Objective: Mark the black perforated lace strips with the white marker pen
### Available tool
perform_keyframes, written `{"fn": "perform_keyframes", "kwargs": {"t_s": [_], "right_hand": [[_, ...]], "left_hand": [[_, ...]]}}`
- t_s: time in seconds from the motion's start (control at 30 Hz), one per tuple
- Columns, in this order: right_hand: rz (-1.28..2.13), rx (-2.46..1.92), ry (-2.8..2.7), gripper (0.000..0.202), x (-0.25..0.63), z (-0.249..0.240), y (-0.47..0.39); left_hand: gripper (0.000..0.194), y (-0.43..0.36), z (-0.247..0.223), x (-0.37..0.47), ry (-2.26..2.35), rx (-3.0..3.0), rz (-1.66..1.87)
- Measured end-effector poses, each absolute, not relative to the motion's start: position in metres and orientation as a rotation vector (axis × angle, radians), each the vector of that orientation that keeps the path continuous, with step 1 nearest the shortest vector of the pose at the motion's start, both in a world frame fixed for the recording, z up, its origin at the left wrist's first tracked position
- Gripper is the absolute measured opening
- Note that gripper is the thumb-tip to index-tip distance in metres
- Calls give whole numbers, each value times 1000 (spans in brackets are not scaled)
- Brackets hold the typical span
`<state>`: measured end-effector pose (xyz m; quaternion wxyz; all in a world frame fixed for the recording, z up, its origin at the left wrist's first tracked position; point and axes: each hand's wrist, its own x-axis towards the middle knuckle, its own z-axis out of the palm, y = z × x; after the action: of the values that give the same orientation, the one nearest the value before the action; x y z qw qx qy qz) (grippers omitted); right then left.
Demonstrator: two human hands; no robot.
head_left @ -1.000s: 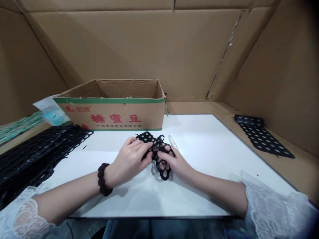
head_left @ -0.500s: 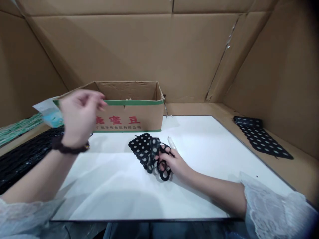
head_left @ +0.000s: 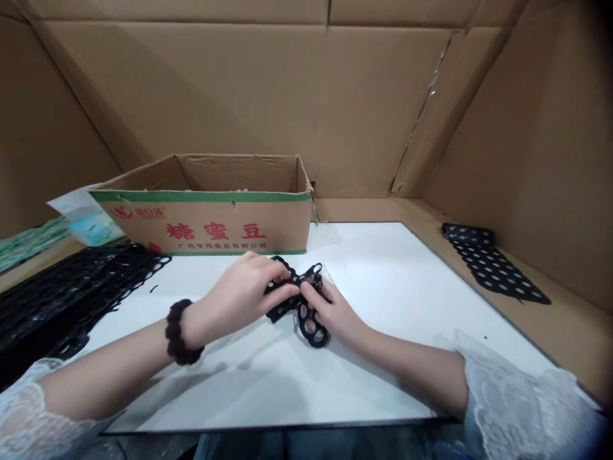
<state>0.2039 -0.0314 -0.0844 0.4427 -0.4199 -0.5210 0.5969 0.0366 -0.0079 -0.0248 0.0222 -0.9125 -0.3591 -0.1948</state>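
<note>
A black strip of fabric trim (head_left: 282, 309) with round pale dots or holes and a scalloped edge is bunched up over the white tabletop, looking like a bow. My left hand (head_left: 242, 287) comes at it from the left, thumb and fingers closed on its left part. On the other side my right hand (head_left: 339, 317) grips the gathered middle and right part, with a loop hanging below the fingers. The fingers hide much of the gathered centre. Partly hidden behind my right hand is a small clear or white item (head_left: 328, 273).
An open cardboard box (head_left: 239, 223) with red lettering stands behind my hands. Black openwork strips (head_left: 71, 287) lie piled at left, beside a pale blue-white plastic packet (head_left: 93, 223). Another dotted black strip (head_left: 502, 268) rests on the cardboard ledge at right. Cardboard walls surround the table.
My left hand has come down from in front of the box and closed on the trim beside my right hand. The trim's flat left part is now bunched; my right hand keeps its grip.
</note>
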Motion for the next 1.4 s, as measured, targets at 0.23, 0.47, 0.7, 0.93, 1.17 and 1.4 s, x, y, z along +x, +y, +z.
{"fn": "perform_keyframes", "kwargs": {"t_s": [0.23,0.47,0.7,0.93,1.17,1.4], "right_hand": [[1498,-1071,-1267,12,202,-83,-32],[1451,-1109,-1326,11,203,-82,-33],[1528,-1102,-1334,8,204,-79,-37],[1568,-1050,-1393,13,205,-80,-38],[1423,-906,-1603,18,208,-82,-34],[1378,-870,-1643,32,215,-76,-26]], "left_hand": [[31,-5,-52,39,-1138,-2904,-751],[24,-12,-60,45,-1078,-2819,-812],[24,0,-31,31,-1511,-3084,-1249],[32,74,38,-41,-1460,-1775,-1305],[35,28,0,18,-1177,-2681,-885],[27,-2,-47,35,-1000,-2931,-721]]}}
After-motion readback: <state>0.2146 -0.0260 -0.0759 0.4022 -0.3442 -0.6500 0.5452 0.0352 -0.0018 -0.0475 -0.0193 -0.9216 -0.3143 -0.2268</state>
